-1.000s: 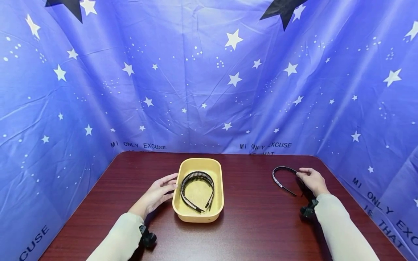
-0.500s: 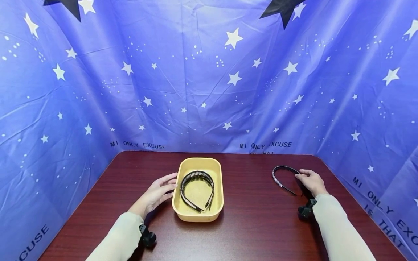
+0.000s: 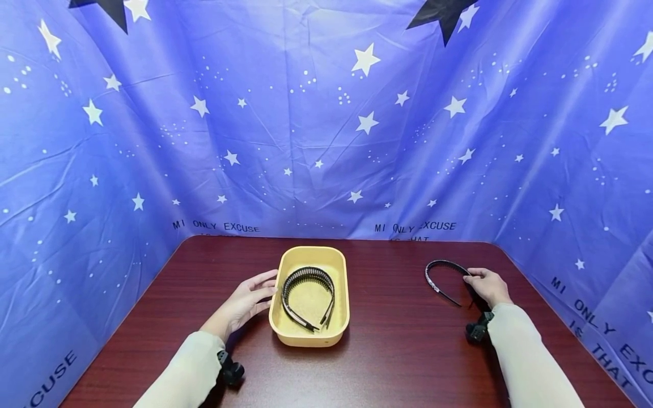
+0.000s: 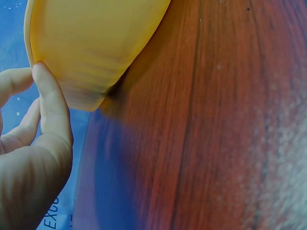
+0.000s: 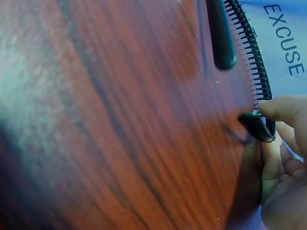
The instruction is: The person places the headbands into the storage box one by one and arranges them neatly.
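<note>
since a moment ago the right hand (image 3: 488, 286) has drawn a little nearer to the body, and it still pinches one end of the black headband (image 3: 441, 277) lying on the table (image 3: 398, 345). the right wrist view shows the band's comb teeth. the left hand (image 3: 245, 303), fingers straight, touches the yellow tray (image 3: 278, 323); farther in, two headbands (image 3: 308, 294) lie inside.
</note>
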Action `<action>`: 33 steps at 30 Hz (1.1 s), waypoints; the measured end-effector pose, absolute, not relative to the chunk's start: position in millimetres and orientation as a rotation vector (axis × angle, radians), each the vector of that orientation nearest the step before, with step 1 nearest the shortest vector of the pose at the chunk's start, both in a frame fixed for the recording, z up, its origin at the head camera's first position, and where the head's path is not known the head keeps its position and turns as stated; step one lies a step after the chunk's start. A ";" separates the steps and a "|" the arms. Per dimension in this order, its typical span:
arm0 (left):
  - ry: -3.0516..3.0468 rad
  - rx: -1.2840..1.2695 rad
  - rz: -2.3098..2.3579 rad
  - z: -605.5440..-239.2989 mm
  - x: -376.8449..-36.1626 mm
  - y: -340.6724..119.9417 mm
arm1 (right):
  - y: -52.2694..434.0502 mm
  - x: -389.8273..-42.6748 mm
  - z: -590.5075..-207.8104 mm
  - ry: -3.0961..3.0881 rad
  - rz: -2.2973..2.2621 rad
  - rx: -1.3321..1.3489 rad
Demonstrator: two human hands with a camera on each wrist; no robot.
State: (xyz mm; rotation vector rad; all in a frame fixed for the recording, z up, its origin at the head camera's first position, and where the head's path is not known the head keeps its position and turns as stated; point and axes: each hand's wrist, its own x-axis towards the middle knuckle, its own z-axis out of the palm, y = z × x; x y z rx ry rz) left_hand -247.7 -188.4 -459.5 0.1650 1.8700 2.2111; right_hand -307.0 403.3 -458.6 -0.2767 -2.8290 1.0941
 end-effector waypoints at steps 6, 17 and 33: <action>1.872 0.177 2.207 -459.5 -247.7 -188.7 | 404.1 -306.8 -457.7 -2.864 1.105 -0.292; 1.868 0.174 2.209 -459.4 -248.1 -188.9 | 409.1 -303.3 -455.5 -2.909 1.165 -0.236; 1.878 0.196 2.193 -459.5 -247.0 -190.4 | 411.9 -305.0 -442.2 -2.938 1.349 -0.024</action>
